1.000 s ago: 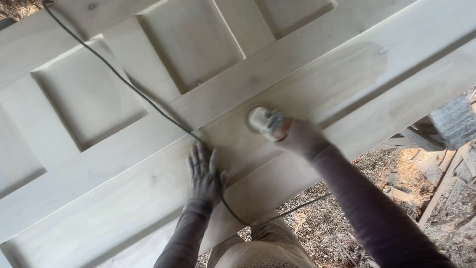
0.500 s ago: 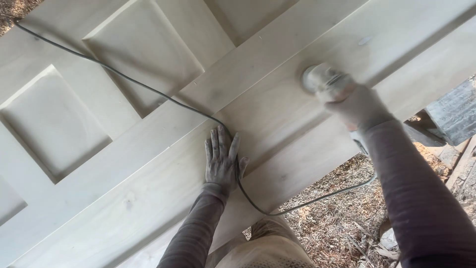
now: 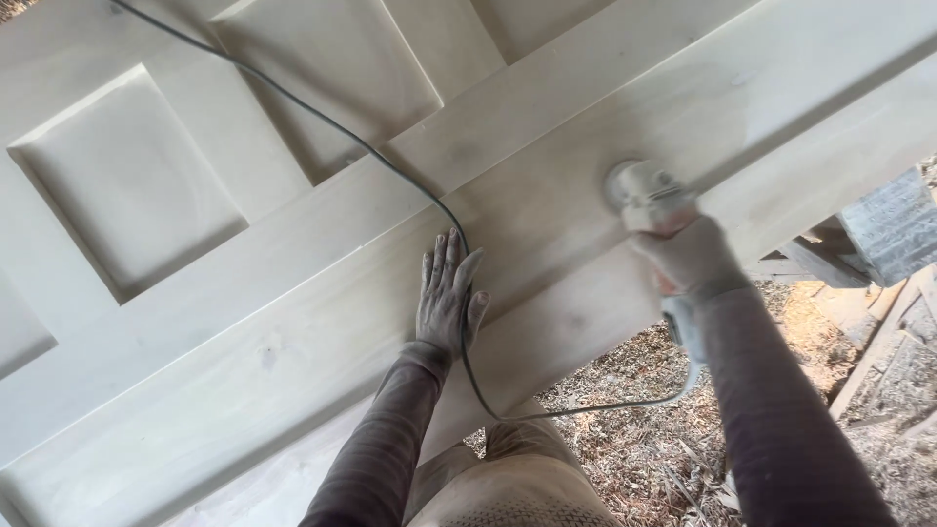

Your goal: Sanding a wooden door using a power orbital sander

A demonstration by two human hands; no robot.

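Left hand [image 3: 448,295] lay flat, palm down, fingers straight and pointing far, thumb splayed right, sleeved forearm running back near. Right hand [image 3: 689,253] was curled shut in a grip, farther right, arm stretched out long.

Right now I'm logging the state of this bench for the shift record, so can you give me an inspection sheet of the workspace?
Surface: pale unfinished wooden panelled door lying flat, with raised rectangular panels and a dusty face.
Job's things: pale dust-coated handheld power sander pressed on the door's long rail.
Clutter: nothing seen on the door besides the cable.
Grippers: left hand flat on the wood, fingers spread; right hand gripping the sander.
Cables: thin dark power cord runs across the panels, passes beside the left hand, and loops off the door's edge to the sander.
Surroundings: wood shavings and sawdust on the ground; scrap timber pieces at right.
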